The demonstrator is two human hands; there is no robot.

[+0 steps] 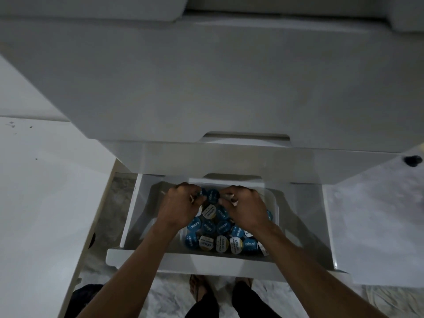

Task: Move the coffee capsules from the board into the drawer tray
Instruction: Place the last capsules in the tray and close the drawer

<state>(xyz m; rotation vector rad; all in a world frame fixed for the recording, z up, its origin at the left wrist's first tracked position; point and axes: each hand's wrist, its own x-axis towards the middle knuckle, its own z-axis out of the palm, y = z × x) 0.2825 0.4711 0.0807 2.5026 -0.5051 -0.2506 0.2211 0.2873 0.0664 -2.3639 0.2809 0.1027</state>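
Observation:
Several coffee capsules [220,235] with blue lids and white-and-gold lids lie piled in a clear tray [274,203] inside an open white drawer [192,261]. Both hands reach down into the tray at its far end. My left hand [179,207] curls over the pile, fingertips pinching a blue-lidded capsule [202,194]. My right hand [243,207] mirrors it, fingers closed on a capsule [232,200] that is mostly hidden. A blue capsule [213,196] shows between the two hands. No board is in view.
Above the open drawer, a higher white drawer front [229,88] juts out over the far part of the tray. A white cabinet panel [41,203] stands at the left. My feet [220,292] rest on the marbled floor below the drawer. A small dark knob [413,160] sits at the right.

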